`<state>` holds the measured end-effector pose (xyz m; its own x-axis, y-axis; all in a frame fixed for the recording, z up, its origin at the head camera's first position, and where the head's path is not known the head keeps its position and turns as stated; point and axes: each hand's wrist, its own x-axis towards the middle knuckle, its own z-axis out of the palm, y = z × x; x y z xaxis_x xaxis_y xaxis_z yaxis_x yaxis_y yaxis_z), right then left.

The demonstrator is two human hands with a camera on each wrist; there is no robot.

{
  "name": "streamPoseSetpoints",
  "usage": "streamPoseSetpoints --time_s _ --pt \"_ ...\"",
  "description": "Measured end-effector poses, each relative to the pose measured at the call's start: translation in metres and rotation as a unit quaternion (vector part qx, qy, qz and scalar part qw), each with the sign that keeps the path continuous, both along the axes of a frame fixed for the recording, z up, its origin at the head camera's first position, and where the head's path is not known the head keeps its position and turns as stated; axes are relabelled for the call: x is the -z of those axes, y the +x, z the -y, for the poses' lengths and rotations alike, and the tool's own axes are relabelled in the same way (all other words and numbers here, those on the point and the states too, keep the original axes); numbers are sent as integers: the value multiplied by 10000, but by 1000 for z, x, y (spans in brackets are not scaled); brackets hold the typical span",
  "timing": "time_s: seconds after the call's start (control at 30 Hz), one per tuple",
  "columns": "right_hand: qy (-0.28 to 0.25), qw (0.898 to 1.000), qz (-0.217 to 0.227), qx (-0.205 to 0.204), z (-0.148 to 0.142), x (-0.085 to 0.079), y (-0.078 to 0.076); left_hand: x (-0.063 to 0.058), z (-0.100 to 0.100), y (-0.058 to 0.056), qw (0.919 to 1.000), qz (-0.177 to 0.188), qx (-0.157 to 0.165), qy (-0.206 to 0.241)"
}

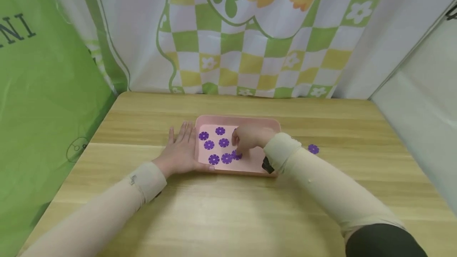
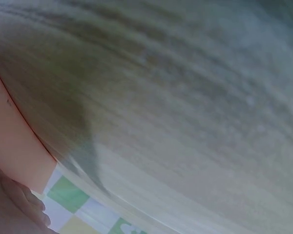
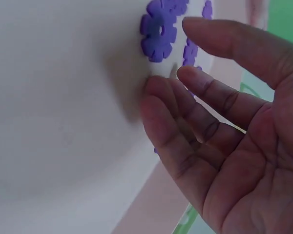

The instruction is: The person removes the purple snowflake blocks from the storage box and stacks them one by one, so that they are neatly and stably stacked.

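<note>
Fingers point(image 3: 168, 136) of the right hand point(image 1: 250, 136) loosely bent, holding nothing, near purple discs point(image 1: 223, 142) in a pink tray point(image 1: 254, 162), left hand point(image 1: 182, 156) straight-fingered at its left edge

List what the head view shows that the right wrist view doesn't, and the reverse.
Only the head view: the left hand flat at the left end of the pink tray, the wooden tabletop, and a lone purple disc on it, right of the tray.

Only the right wrist view: the palm side of the right hand, with a gap between thumb and fingers.

Both: the right hand, purple discs in the tray, parts of the tray and some green-patterned backdrop.
</note>
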<state>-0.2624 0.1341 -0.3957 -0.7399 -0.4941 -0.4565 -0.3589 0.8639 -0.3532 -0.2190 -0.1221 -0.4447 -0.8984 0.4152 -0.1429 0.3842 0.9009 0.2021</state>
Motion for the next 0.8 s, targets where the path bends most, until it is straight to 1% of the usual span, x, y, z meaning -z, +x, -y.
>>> streamPoseSetpoints --time_s 0.13,0.3,0.5,0.6,0.73,0.8 --pt "132 9999 89 38 8 0 4 1 0 1 10000 -66 25 28" --pt "175 9998 -27 -26 13 3 8 1 0 3 9999 -156 62 17" --pt "165 9997 -179 -76 18 8 13 3 1 7 9999 -100 7 130" --pt "133 9998 -134 -67 19 9 15 3 2 8 9998 -63 4 165" --pt "87 9999 -73 -38 18 8 15 1 1 7 9998 -9 3 194" --pt "89 9999 -118 -24 18 5 14 -1 1 6 9998 14 -28 221"
